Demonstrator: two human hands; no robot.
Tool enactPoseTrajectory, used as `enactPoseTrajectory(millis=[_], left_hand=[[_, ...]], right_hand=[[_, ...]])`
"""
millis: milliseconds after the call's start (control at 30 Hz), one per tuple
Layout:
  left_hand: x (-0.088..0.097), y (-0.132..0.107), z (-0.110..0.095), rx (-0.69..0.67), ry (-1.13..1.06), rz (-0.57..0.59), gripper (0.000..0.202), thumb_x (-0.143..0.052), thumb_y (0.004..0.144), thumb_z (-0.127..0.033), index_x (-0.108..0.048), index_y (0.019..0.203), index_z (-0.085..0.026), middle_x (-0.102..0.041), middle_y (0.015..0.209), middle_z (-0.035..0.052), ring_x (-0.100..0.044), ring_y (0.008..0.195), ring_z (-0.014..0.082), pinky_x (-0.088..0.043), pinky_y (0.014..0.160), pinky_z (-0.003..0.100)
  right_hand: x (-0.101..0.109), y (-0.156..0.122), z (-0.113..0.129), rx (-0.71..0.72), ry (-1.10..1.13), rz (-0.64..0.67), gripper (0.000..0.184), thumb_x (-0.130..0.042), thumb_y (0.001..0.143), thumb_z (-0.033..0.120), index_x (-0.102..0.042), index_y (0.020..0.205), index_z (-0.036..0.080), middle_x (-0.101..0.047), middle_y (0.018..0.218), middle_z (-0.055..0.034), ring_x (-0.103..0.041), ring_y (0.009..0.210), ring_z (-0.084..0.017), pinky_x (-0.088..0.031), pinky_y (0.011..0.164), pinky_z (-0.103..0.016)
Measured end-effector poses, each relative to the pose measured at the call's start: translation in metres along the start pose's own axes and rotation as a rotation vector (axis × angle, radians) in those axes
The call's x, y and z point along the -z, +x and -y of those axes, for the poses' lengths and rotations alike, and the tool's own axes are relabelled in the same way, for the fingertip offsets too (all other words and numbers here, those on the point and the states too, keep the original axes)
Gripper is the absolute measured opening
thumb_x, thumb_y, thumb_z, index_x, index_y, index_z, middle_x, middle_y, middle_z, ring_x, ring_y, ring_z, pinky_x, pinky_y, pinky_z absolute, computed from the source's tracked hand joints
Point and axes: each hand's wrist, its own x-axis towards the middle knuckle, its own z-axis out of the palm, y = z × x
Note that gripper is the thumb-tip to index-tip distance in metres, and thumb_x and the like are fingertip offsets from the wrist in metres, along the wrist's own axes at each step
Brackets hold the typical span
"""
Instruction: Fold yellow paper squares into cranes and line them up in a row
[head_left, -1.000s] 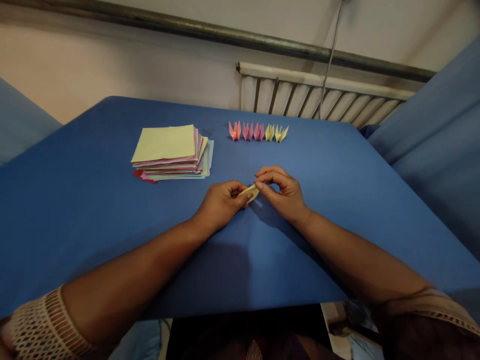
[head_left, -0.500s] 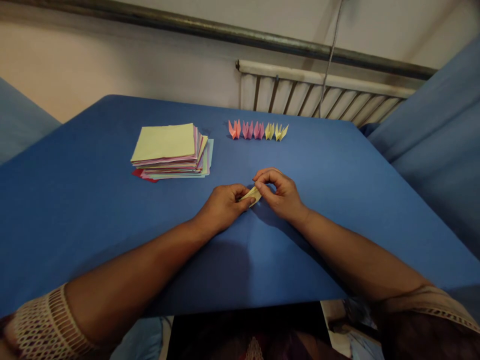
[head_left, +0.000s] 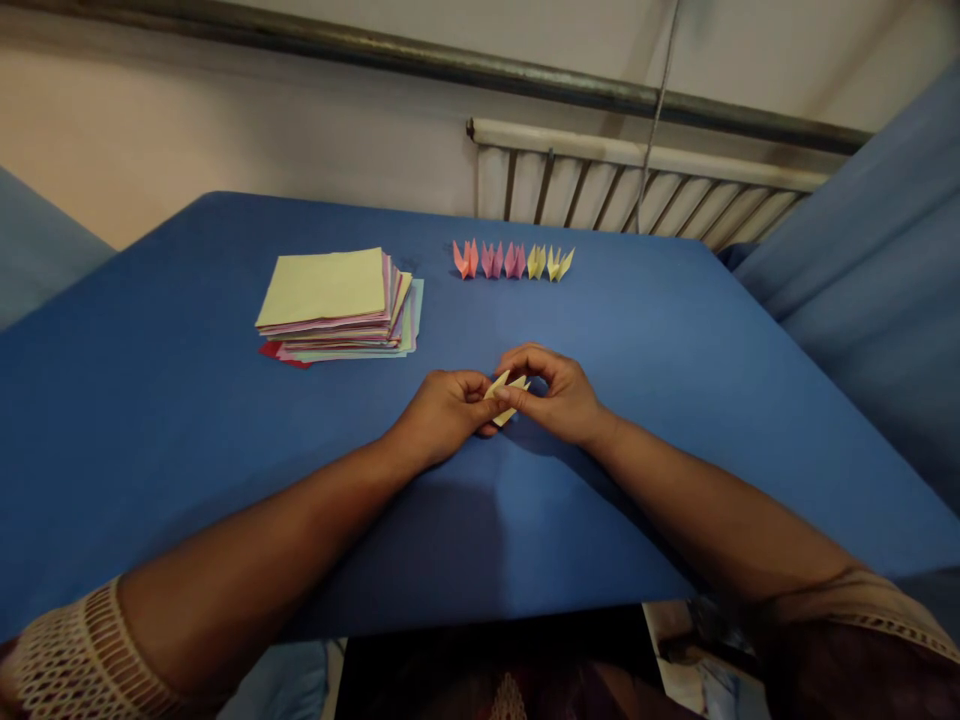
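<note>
Between my two hands is a small yellow origami paper (head_left: 502,415), folded to several upright points. My left hand (head_left: 448,412) pinches its left side between thumb and fingers. From the right, my right hand (head_left: 559,395) grips the same piece, its thumb across the front and its fingers curled behind. My fingers cover part of the folds. Both hands are low over the blue-covered table (head_left: 630,480).
A stack of coloured paper sheets (head_left: 322,290), yellow on top, lies at the left. Farther back stands a row of several folded paper figures (head_left: 514,261) in orange, pink and yellow. Behind the table are a radiator (head_left: 570,180) and a pipe (head_left: 420,65).
The yellow origami paper has turned, and its separate points now show. My right hand has come down slightly and left, its thumb moving onto the front of the paper.
</note>
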Motion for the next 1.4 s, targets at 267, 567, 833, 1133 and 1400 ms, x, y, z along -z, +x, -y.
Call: enactPoseTrajectory(millis=[267, 567, 833, 1133, 1400], left_hand=[[-0.004, -0.001, -0.002, 0.031, -0.09, 0.055, 0.02, -0.075, 0.073, -0.029, -0.063, 0.067, -0.014, -0.068, 0.067, 0.0004, -0.063, 0.057, 0.0094, -0.052, 0.057, 0.022], [-0.002, -0.003, -0.002, 0.081, -0.178, 0.094, 0.018, -0.076, 0.074, -0.025, -0.063, 0.077, -0.013, -0.072, 0.07, 0.0042, -0.07, 0.065, 0.0141, -0.054, 0.057, 0.021], [0.004, 0.0, -0.006, 0.039, -0.426, -0.042, 0.032, -0.083, 0.07, -0.029, -0.068, 0.094, -0.014, -0.073, 0.089, 0.0053, -0.072, 0.082, 0.0162, -0.057, 0.064, 0.02], [-0.001, 0.0, -0.003, -0.02, -0.384, -0.122, 0.034, -0.087, 0.063, -0.035, -0.066, 0.078, -0.013, -0.066, 0.077, -0.0014, -0.066, 0.071, 0.0092, -0.057, 0.074, 0.024], [-0.001, -0.002, -0.005, 0.014, -0.399, -0.043, 0.034, -0.084, 0.068, -0.034, -0.07, 0.093, -0.014, -0.072, 0.086, 0.0025, -0.069, 0.079, 0.0117, -0.057, 0.075, 0.023]], right_hand=[[-0.006, 0.0, 0.002, -0.077, 0.004, -0.022, 0.02, -0.063, 0.083, 0.032, -0.059, 0.067, 0.022, -0.062, 0.072, 0.0002, -0.059, 0.07, -0.014, -0.048, 0.069, -0.03], [0.0, 0.002, 0.003, -0.314, 0.234, -0.073, 0.049, -0.049, 0.089, 0.063, -0.069, 0.076, 0.02, -0.067, 0.07, -0.0026, -0.06, 0.064, -0.014, -0.05, 0.065, -0.029], [-0.004, 0.004, 0.002, -0.276, 0.33, -0.166, 0.029, -0.074, 0.075, 0.049, -0.066, 0.08, 0.021, -0.066, 0.07, 0.0018, -0.061, 0.062, -0.012, -0.052, 0.064, -0.028], [-0.008, 0.003, 0.005, -0.241, 0.231, -0.184, 0.029, -0.077, 0.071, 0.046, -0.06, 0.071, 0.022, -0.064, 0.065, 0.0025, -0.061, 0.058, -0.012, -0.051, 0.057, -0.028], [-0.005, 0.004, 0.005, -0.224, 0.191, -0.166, 0.021, -0.071, 0.076, 0.038, -0.061, 0.068, 0.022, -0.063, 0.063, 0.0024, -0.058, 0.058, -0.012, -0.049, 0.059, -0.028]])
